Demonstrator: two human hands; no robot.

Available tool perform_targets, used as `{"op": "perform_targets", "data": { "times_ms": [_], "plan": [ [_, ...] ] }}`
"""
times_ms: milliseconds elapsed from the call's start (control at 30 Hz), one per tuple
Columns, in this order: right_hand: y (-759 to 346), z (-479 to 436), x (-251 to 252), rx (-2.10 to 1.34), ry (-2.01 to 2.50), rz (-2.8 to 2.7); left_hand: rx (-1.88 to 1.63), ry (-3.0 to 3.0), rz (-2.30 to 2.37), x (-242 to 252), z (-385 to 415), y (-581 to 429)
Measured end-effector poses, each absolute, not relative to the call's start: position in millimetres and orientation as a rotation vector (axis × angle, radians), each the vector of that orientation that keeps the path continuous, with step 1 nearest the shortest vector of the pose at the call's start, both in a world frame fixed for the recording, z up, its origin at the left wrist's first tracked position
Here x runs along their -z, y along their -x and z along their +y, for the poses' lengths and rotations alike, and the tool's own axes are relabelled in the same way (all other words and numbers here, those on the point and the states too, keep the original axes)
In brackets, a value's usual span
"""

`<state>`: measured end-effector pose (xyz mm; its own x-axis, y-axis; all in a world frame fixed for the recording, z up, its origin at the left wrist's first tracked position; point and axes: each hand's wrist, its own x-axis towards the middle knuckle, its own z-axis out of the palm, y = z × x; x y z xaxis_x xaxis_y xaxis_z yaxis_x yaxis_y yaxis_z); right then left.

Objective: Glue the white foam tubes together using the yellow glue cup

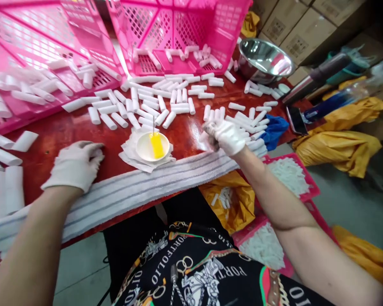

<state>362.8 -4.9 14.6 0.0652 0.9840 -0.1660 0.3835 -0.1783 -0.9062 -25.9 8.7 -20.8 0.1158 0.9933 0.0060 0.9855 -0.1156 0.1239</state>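
My left hand (78, 163), in a white glove, rests on the red table with its fingers loosely bent and apart; nothing shows in it. Also gloved, my right hand (225, 135) is closed near the front edge. Its fingertips are blurred, and a smeared whitish shape by them is too unclear to name. Between the hands a small white dish (143, 148) stands on white paper sheets (127, 154). A yellow block (157, 145) with a thin metal pin sticking up sits in the dish. Short white tubes (181, 108) lie scattered beyond the dish, and more (242, 121) lie beside my right hand.
Two pink baskets (225, 34) lie tipped at the back, spilling white tubes. A steel bowl (264, 61) stands back right, near a blue cloth (274, 131). A striped towel (140, 185) lines the front edge. Pink crates (312, 187) and a yellow bag (239, 204) sit below.
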Motion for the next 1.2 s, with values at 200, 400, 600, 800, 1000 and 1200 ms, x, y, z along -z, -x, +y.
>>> {"op": "perform_targets", "data": {
  "times_ms": [200,400,600,800,1000,1200],
  "plan": [
    [-316,-14,-7,-1.559,1.293,-1.070,-0.333,-2.139,2.199,19,-5,17],
    [-274,19,24,-1.376,1.298,-1.416,-0.987,-1.573,1.993,21,-18,5],
    [-275,17,53,-0.782,1.253,-1.809,-1.010,-1.397,1.855,30,-26,9],
    [-271,2,54,-0.933,1.330,-1.685,-0.703,-1.633,1.913,26,-31,10],
    [-266,-7,52,-0.941,1.308,-1.666,-0.261,-2.002,2.077,21,-30,10],
    [-267,-8,59,-0.839,1.321,-1.764,-0.631,-1.728,2.029,25,-37,6]
  ]
}}
